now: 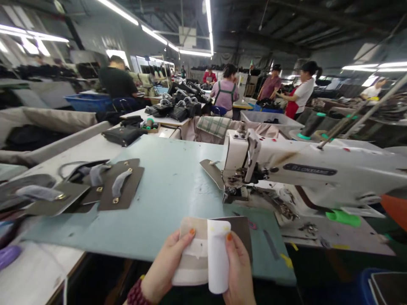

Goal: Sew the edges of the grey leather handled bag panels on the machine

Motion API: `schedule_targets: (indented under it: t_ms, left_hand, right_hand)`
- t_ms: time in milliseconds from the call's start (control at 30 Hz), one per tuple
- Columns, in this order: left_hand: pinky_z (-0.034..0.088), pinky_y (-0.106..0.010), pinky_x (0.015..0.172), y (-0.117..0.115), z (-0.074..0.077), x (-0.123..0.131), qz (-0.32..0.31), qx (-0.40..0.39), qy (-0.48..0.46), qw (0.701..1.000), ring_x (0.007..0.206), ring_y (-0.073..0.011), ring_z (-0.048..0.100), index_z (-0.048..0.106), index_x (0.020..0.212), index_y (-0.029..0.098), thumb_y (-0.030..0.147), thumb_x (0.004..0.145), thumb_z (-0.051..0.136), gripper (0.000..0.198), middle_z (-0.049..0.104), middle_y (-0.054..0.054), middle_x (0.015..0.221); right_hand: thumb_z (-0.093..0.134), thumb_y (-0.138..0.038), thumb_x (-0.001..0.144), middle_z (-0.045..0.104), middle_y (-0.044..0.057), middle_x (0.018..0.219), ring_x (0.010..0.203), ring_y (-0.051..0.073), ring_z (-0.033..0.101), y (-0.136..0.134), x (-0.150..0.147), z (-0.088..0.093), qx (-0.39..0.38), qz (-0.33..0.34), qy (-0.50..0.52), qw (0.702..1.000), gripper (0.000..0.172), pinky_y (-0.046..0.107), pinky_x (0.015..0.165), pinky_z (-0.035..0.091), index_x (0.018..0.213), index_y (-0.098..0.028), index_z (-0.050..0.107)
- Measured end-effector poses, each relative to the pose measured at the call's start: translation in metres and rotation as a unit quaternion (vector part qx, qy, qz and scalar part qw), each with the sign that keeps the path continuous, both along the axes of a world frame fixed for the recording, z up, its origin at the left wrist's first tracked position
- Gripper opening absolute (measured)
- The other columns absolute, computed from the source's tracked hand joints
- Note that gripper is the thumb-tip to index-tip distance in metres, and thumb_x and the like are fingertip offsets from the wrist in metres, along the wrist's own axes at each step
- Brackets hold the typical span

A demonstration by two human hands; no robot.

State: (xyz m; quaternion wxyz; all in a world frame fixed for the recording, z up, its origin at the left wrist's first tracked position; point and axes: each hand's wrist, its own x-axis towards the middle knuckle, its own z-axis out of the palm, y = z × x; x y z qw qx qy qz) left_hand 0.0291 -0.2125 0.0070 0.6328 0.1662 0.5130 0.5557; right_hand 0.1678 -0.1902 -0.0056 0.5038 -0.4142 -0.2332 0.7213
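Note:
Both hands are in front of me at the near edge of the sewing table. My left hand (168,262) pinches a beige panel (190,271), thumb on top, with a small white patch across its middle. Closed on the right edge of a white folded flap (218,262) is my right hand (238,267). This flap lies along the panel's right side; whether the two are joined I cannot tell. Behind them a dark grey-brown panel (241,231) rests on the table, partly covered by the right hand. The sewing machine's needle area (233,195) is just beyond, to the right.
The white sewing machine (305,165) fills the right side. Grey-brown panels with plastic-wrapped handles (122,184) lie at the left of the pale green tabletop (171,178). Black bags (178,106) are piled farther back, where several people work. A green cloth roll (343,218) lies beside the machine.

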Motion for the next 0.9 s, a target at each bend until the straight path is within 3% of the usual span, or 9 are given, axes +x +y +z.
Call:
schedule_targets:
  t_ms: [100,200,267,367,433,500,600,733,900]
  left_hand:
    - [0.052,-0.025,0.061,-0.001,0.0,-0.002,-0.018,0.016,-0.021,0.999,0.062,-0.0163,0.066,0.069,0.101,0.015,0.041,0.079,0.071,0.034,0.075,-0.005,0.077]
    - [0.05,-0.023,0.061,-0.003,0.001,-0.008,-0.043,0.052,0.033,0.997,0.064,-0.0156,0.064,0.069,0.101,0.016,0.04,0.082,0.068,0.031,0.073,-0.003,0.077]
    - [0.048,-0.022,0.062,-0.004,0.005,-0.014,-0.075,0.076,0.091,0.99,0.068,-0.0158,0.064,0.07,0.101,0.016,0.039,0.084,0.066,0.03,0.073,-0.003,0.078]
    - [0.047,-0.022,0.066,-0.004,0.013,-0.021,-0.119,0.102,0.167,0.973,0.075,-0.0171,0.063,0.071,0.104,0.015,0.041,0.087,0.06,0.032,0.073,-0.004,0.083]
    - [0.048,-0.023,0.07,-0.003,0.018,-0.023,-0.14,0.12,0.178,0.967,0.08,-0.0184,0.064,0.07,0.106,0.016,0.041,0.088,0.059,0.033,0.073,-0.004,0.089]
    - [0.049,-0.025,0.072,-0.001,0.017,-0.025,-0.157,0.127,0.17,0.964,0.083,-0.02,0.065,0.069,0.109,0.016,0.04,0.088,0.059,0.033,0.074,-0.005,0.094]
    - [0.05,-0.026,0.078,0.0,0.003,-0.03,-0.117,0.113,0.211,0.964,0.093,-0.0223,0.066,0.065,0.113,0.016,0.038,0.087,0.061,0.034,0.072,-0.006,0.106]
    - [0.05,-0.029,0.087,-0.003,-0.028,-0.041,0.023,0.145,0.271,0.951,0.105,-0.0221,0.064,0.052,0.117,0.02,0.038,0.088,0.06,0.035,0.067,-0.009,0.118]
    - [0.05,-0.035,0.087,-0.004,-0.054,-0.048,0.028,0.172,0.368,0.913,0.103,-0.023,0.063,0.056,0.107,0.02,0.037,0.086,0.062,0.027,0.065,-0.01,0.116]
  right_hand:
    - [0.07,-0.047,0.079,0.074,0.007,0.093,0.082,0.022,0.069,-0.003,0.005,-0.003,0.028,0.009,-0.034,0.999,0.034,0.03,0.071,0.057,0.098,-0.019,0.069]
    - [0.057,-0.045,0.09,0.07,0.011,0.11,0.095,0.024,0.068,0.002,0.019,-0.004,0.169,0.061,-0.114,0.977,0.035,0.035,0.079,0.057,0.109,-0.019,0.068]
    - [0.049,-0.04,0.095,0.066,0.012,0.119,0.106,0.025,0.064,0.015,0.032,0.001,0.299,0.073,-0.21,0.928,0.034,0.038,0.087,0.055,0.116,-0.02,0.067]
    - [0.05,-0.033,0.095,0.062,0.01,0.127,0.119,0.024,0.056,0.045,0.045,0.011,0.46,0.075,-0.376,0.801,0.033,0.043,0.104,0.044,0.124,-0.023,0.063]
    - [0.052,-0.033,0.095,0.062,0.008,0.128,0.119,0.023,0.055,0.063,0.047,0.014,0.511,0.152,-0.425,0.731,0.035,0.041,0.105,0.042,0.128,-0.025,0.061]
    - [0.051,-0.033,0.096,0.067,0.007,0.12,0.11,0.021,0.061,0.074,0.043,0.009,0.518,0.232,-0.435,0.698,0.033,0.035,0.097,0.047,0.126,-0.025,0.063]
    - [0.049,-0.031,0.098,0.072,0.005,0.101,0.092,0.018,0.065,0.078,0.033,-0.009,0.496,0.265,-0.431,0.706,0.028,0.029,0.082,0.05,0.115,-0.023,0.069]
    - [0.051,-0.03,0.097,0.072,0.005,0.096,0.088,0.018,0.064,0.078,0.027,-0.036,0.484,0.225,-0.408,0.741,0.027,0.03,0.079,0.048,0.113,-0.021,0.07]
    - [0.052,-0.03,0.096,0.072,0.006,0.094,0.085,0.019,0.063,0.081,0.024,-0.048,0.491,0.2,-0.388,0.753,0.025,0.031,0.077,0.048,0.113,-0.021,0.07]
